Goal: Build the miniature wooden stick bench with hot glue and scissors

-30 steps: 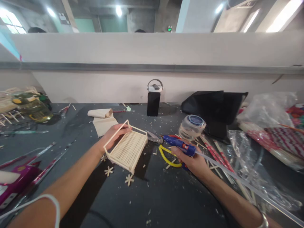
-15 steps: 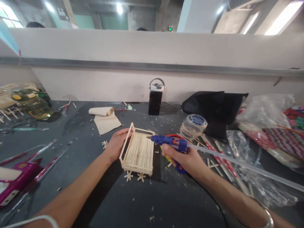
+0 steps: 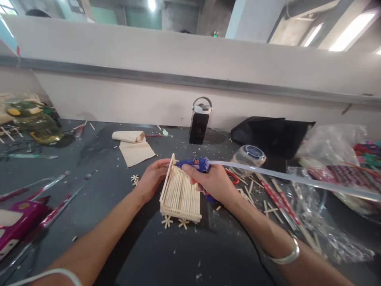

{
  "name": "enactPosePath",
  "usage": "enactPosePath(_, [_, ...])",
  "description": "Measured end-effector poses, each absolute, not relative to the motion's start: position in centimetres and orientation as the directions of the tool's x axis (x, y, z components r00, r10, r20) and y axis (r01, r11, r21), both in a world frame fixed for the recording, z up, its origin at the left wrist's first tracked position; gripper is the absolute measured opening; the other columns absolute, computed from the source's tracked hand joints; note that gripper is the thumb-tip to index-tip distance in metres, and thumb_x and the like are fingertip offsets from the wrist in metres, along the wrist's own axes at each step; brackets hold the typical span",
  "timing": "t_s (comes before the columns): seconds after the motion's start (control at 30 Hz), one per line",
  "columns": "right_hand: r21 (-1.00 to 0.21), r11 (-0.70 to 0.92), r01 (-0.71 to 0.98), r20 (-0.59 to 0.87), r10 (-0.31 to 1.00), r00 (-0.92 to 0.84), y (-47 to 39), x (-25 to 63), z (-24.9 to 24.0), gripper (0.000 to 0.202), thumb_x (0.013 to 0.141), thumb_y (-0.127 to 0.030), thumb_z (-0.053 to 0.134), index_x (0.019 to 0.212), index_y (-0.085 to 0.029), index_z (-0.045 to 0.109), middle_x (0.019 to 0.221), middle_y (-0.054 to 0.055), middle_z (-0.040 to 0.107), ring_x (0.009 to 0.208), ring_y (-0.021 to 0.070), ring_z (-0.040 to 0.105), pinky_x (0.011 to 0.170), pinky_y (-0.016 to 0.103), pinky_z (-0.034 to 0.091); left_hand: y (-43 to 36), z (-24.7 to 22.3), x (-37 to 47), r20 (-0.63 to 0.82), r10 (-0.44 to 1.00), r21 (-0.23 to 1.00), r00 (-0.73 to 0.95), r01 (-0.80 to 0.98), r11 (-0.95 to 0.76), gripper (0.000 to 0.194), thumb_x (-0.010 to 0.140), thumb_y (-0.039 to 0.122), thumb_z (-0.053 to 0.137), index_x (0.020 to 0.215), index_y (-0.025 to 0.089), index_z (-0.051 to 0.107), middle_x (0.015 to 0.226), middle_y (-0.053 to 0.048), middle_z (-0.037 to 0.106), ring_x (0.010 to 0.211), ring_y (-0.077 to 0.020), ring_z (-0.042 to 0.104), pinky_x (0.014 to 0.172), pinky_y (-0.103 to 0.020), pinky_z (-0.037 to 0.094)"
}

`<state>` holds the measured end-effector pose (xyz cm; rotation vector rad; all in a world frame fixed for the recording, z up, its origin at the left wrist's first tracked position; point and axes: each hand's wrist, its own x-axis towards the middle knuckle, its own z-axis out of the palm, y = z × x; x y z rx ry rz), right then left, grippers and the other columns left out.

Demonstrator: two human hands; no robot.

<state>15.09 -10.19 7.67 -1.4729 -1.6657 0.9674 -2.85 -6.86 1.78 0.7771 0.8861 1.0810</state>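
A small cart-like model of pale wooden sticks sits on the dark table, with star-shaped stick wheels at its near end and a raised rail along its left side. My left hand grips the model's far left side; its fingertips go out of sight behind the rail. Closed around a blue hot glue gun, my right hand is over the far part of the slatted deck. The gun's nozzle points left at the rail's far corner. From its back a long clear glue stick runs right.
A phone leans on a bottle at the back. Right of my hand are a lidded jar, red-handled scissors, loose sticks and plastic wrap. Brown paper and small stick stars are on the left.
My right hand has moved the glue gun left and away from me, from the deck's right edge to the far left corner. The model appears slightly further right as the view shifts.
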Motion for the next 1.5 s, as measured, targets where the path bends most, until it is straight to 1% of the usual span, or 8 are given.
enactPosePath(0.2, [-0.833, 0.124, 0.539, 0.093, 0.992, -0.085, -9.4, 14.4, 6.4, 0.046, 0.080, -0.062, 0.057, 0.062, -0.019, 0.059, 0.050, -0.001, 0.057, 0.043, 0.0107, 0.050, 0.040, 0.023, 0.037, -6.7, 1.4, -3.1, -0.198, 0.954, 0.838, 0.223, -0.467, 0.283, 0.046, 0.058, 0.009, 0.076, 0.101, 0.017, 0.063, 0.085, -0.001, 0.071, 0.069, -0.0146, 0.065, 0.070, -0.029, 0.048])
enactPosePath(0.4, [-0.849, 0.152, 0.505, 0.125, 0.988, -0.088, -9.4, 14.4, 6.0, 0.042, 0.081, -0.058, 0.057, 0.063, -0.020, 0.060, 0.048, -0.001, 0.058, 0.043, 0.0109, 0.052, 0.042, 0.023, 0.039, -6.6, 1.5, -3.1, -0.191, 0.951, 0.834, 0.245, -0.469, 0.289, 0.045, 0.056, 0.008, 0.076, 0.097, 0.020, 0.060, 0.083, 0.002, 0.069, 0.068, -0.0138, 0.064, 0.070, -0.028, 0.047])
enactPosePath(0.5, [-0.849, 0.143, 0.509, 0.117, 0.990, -0.081, -9.4, 14.5, 5.9, 0.043, 0.081, -0.058, 0.057, 0.063, -0.020, 0.062, 0.048, -0.001, 0.058, 0.043, 0.0114, 0.052, 0.042, 0.023, 0.039, -6.9, 1.7, -3.0, -0.145, 0.964, 0.861, 0.223, -0.451, 0.234, 0.038, 0.058, 0.009, 0.075, 0.090, 0.022, 0.059, 0.080, 0.004, 0.069, 0.065, -0.0132, 0.062, 0.066, -0.027, 0.045])
enactPosePath(0.63, [-0.843, 0.109, 0.527, 0.085, 0.994, -0.068, -9.4, 14.6, 6.0, 0.045, 0.080, -0.060, 0.057, 0.062, -0.020, 0.060, 0.048, -0.001, 0.058, 0.044, 0.0120, 0.052, 0.042, 0.024, 0.038, -7.3, 1.9, -2.8, -0.079, 0.975, 0.900, 0.207, -0.405, 0.158, 0.025, 0.061, 0.014, 0.075, 0.080, 0.020, 0.060, 0.074, 0.003, 0.067, 0.063, -0.0129, 0.060, 0.064, -0.026, 0.045])
enactPosePath(0.77, [-0.844, 0.078, 0.531, 0.051, 0.997, -0.065, -9.5, 14.6, 6.1, 0.046, 0.081, -0.060, 0.056, 0.060, -0.020, 0.058, 0.048, 0.000, 0.058, 0.044, 0.0122, 0.052, 0.043, 0.024, 0.038, -7.3, 1.8, -2.9, -0.026, 0.981, 0.934, 0.193, -0.346, 0.093, 0.026, 0.062, 0.018, 0.077, 0.086, 0.021, 0.068, 0.079, 0.001, 0.070, 0.069, -0.0137, 0.061, 0.066, -0.025, 0.045])
enactPosePath(0.93, [-0.850, 0.092, 0.519, 0.063, 0.995, -0.072, -9.6, 14.8, 6.3, 0.047, 0.081, -0.060, 0.056, 0.056, -0.020, 0.055, 0.046, -0.001, 0.054, 0.043, 0.0113, 0.048, 0.042, 0.025, 0.035, -7.1, 1.3, -3.0, 0.017, 0.986, 0.955, 0.168, -0.294, 0.033, 0.029, 0.065, 0.023, 0.079, 0.093, 0.022, 0.074, 0.085, -0.002, 0.072, 0.077, -0.0161, 0.063, 0.073, -0.027, 0.047])
enactPosePath(1.17, [-0.865, 0.093, 0.494, 0.063, 0.995, -0.076, -9.5, 14.8, 6.2, 0.048, 0.080, -0.062, 0.056, 0.056, -0.020, 0.054, 0.043, -0.003, 0.051, 0.042, 0.0106, 0.047, 0.041, 0.024, 0.034, -7.0, 1.2, -2.9, 0.015, 0.984, 0.956, 0.176, -0.292, 0.037, 0.033, 0.065, 0.024, 0.079, 0.097, 0.024, 0.075, 0.092, -0.003, 0.073, 0.084, -0.0194, 0.065, 0.077, -0.030, 0.049])
enactPosePath(1.5, [-0.848, 0.066, 0.525, 0.039, 0.997, -0.062, -9.4, 14.9, 6.3, 0.049, 0.080, -0.062, 0.056, 0.054, -0.020, 0.054, 0.045, -0.001, 0.053, 0.042, 0.0112, 0.048, 0.042, 0.024, 0.035, -6.8, 1.0, -3.1, 0.028, 0.981, 0.958, 0.194, -0.286, 0.029, 0.032, 0.067, 0.023, 0.078, 0.100, 0.026, 0.074, 0.095, -0.003, 0.073, 0.086, -0.0179, 0.064, 0.077, -0.028, 0.049])
